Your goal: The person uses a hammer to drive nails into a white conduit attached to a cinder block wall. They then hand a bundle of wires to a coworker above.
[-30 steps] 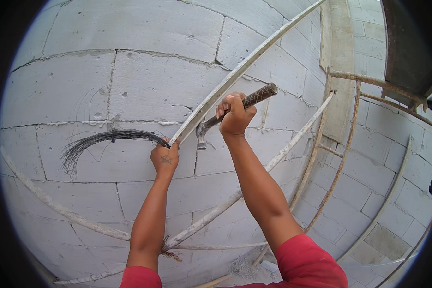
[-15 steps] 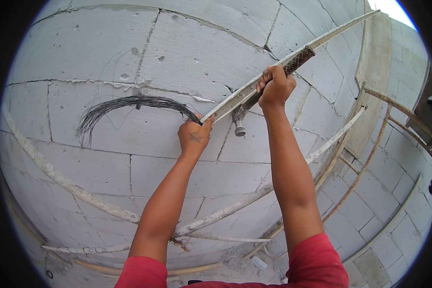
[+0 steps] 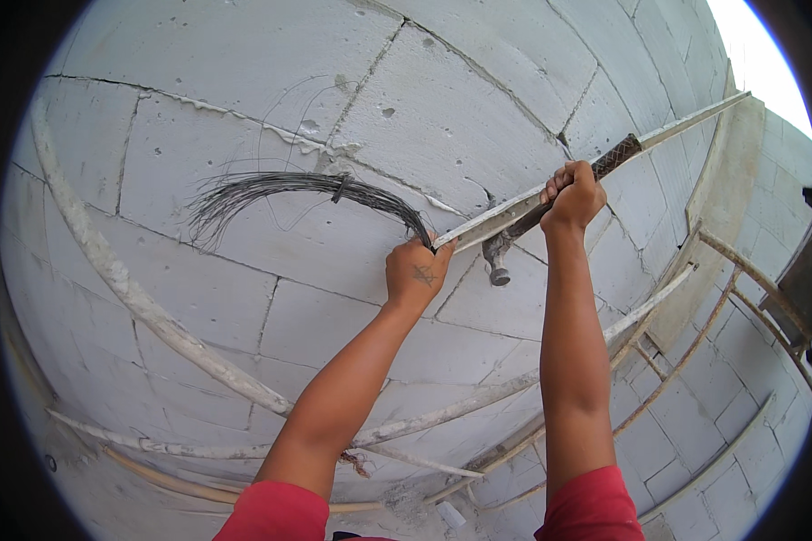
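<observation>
My left hand point(image 3: 417, 275) is closed on a bundle of thin dark wire point(image 3: 275, 185) and on the lower end of a long pale strip point(image 3: 686, 124). The wire curves out leftward, cinched partway along by a band, its loose ends fanned out. Further up and to the right, my right hand point(image 3: 573, 194) grips a hammer point(image 3: 615, 159) by its dark textured handle, along with the strip. The hammer's metal head hangs below the strip, between my hands. Slanting up to the right, the strip runs in front of the block wall; I cannot tell whether it touches.
A wall of large pale blocks point(image 3: 460, 117) fills the view. Mortar-splashed scaffold poles point(image 3: 189, 334) cross below my arms, and a rusty scaffold frame point(image 3: 758, 207) stands at right beside a grey concrete column point(image 3: 726, 194). A wooden pole point(image 3: 171, 482) lies low at the left.
The view has turned and tilted, so wall, poles and hands sit differently in the picture. Both hands appear further right and slightly lower, with the same grips on wire, strip and hammer.
</observation>
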Tool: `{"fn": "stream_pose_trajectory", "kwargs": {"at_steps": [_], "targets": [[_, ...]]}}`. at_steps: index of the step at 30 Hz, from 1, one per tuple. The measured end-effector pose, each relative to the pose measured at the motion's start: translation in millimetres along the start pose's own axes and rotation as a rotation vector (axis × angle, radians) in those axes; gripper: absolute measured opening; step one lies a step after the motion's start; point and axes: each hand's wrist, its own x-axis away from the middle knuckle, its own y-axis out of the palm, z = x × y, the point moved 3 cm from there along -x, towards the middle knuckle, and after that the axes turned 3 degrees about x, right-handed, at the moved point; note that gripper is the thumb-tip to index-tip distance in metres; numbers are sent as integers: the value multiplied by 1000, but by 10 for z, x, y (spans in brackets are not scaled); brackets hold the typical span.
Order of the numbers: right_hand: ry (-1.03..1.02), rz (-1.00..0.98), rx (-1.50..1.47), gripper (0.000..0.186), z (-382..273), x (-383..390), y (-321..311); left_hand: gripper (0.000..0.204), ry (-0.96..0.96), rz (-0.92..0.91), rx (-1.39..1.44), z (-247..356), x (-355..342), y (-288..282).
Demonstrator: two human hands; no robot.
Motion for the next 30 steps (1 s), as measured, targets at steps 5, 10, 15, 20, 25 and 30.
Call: {"fn": "stream_pose_trajectory", "kwargs": {"at_steps": [5,10,15,20,25,30], "targets": [[-41,176,-181,18,1,254,-382,32,92,40,-46,-32,52,16],[-166,69,-214,20,50,601,-561,26,223,70,-140,-49,72,45],[-235,-43,-218,22,54,674,-549,22,284,131,-168,-74,72,43],[-138,89,-189,22,204,589,-629,21,443,223,-150,-111,75,56],[119,62,-76,24,403,708,-654,18,345,192,-73,-92,97,65],[53,55,-7,25,-30,877,-745,17,109,93,-30,-52,76,55]]}}
